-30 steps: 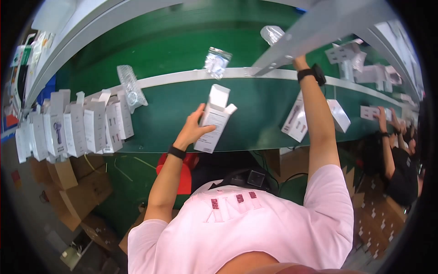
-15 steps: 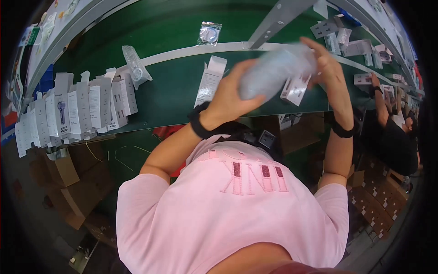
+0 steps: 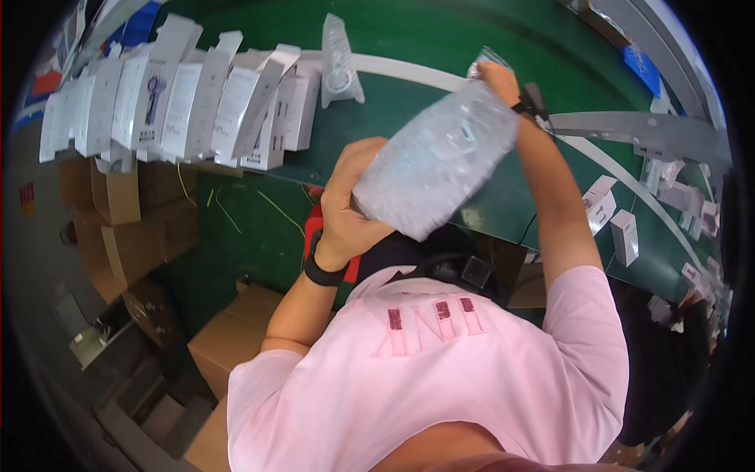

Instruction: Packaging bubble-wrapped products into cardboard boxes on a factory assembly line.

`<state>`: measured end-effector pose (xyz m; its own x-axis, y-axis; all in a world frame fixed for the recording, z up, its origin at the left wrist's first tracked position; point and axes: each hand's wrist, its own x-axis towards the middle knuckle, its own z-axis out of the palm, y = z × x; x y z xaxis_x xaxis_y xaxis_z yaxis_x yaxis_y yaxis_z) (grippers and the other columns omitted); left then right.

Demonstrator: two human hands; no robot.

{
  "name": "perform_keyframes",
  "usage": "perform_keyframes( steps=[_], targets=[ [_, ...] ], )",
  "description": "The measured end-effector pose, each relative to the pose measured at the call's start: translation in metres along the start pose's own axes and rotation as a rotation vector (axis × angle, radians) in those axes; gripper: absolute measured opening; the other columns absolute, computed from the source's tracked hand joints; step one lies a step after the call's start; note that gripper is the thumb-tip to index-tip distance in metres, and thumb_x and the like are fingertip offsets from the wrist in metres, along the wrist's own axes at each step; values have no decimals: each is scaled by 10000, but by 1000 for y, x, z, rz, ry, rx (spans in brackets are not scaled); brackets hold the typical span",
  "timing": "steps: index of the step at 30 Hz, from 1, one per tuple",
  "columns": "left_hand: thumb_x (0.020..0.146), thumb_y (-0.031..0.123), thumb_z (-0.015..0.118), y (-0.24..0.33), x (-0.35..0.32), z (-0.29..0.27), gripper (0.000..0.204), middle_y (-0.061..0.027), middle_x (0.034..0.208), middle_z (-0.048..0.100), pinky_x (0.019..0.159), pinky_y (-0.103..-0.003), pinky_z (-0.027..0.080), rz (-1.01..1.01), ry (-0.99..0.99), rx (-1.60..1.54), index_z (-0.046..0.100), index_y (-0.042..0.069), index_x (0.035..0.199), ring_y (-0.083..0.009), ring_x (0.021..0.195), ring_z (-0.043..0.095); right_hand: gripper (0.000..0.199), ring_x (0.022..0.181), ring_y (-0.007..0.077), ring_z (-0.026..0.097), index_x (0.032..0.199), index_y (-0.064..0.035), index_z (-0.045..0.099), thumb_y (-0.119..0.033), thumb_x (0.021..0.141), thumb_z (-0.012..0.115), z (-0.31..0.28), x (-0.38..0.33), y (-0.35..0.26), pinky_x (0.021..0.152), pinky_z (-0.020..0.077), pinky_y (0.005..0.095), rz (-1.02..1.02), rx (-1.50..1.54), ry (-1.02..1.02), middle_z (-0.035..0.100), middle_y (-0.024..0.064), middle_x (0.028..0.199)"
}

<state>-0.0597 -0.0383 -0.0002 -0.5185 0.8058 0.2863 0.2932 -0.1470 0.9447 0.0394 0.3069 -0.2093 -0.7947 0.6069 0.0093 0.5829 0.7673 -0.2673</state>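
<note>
I hold a clear, crinkled plastic bag (image 3: 436,157) in front of me over the green conveyor belt (image 3: 409,39). My left hand (image 3: 354,204), with a black band on its wrist, grips the bag's lower end. At the bag's upper end my right hand (image 3: 495,77) pinches the top edge; there is a black watch on that wrist. What the bag holds is too blurred to tell. I wear a pink shirt.
A row of open white cartons (image 3: 181,102) stands along the belt's near edge at upper left, with a clear packet (image 3: 340,63) lying beside them. Two small white boxes (image 3: 613,220) sit on the belt at right. Brown cardboard boxes (image 3: 134,228) stand below the belt.
Both hands have brought the plastic bag down and closer to me. The view has swung, so the row of white cartons now sits higher and nearer the middle.
</note>
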Motion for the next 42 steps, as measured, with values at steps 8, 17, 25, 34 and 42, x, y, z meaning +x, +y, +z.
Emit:
perform_keyframes(
  steps=[8,17,25,34,42],
  targets=[
    [650,82,817,9,14,-21,575,-175,1125,586,854,-319,459,0,72,-374,560,2,1158,-240,1009,584,315,842,236,611,1015,9,578,-222,946,376,-161,-56,-65,833,516,375,360,1824,83,640,132,846],
    [622,139,849,3,34,-8,611,-166,1076,614,805,-322,485,267,-140,-154,570,-10,1145,-244,949,610,387,668,160,603,1160,72,531,-249,947,492,-350,-166,-208,586,468,243,-171,818,418,656,214,1010],
    [600,38,774,28,41,6,466,-133,991,637,783,-304,482,126,-29,24,638,-6,1044,-232,885,615,509,433,78,340,1128,-28,660,-17,626,745,-325,-174,-223,399,244,252,-599,121,194,400,-24,590],
    [587,18,748,37,38,4,452,-127,966,628,778,-307,479,147,25,49,634,3,1024,-233,862,608,468,451,113,345,1159,-44,656,-30,698,735,-318,-162,-206,417,264,251,-430,265,403,399,12,590],
    [576,6,735,46,34,3,456,-124,967,625,768,-307,480,74,70,84,643,7,1023,-228,859,606,419,437,162,382,1124,-49,679,-27,706,694,-320,-162,-231,414,306,285,-389,143,255,379,28,578]
  ],
)
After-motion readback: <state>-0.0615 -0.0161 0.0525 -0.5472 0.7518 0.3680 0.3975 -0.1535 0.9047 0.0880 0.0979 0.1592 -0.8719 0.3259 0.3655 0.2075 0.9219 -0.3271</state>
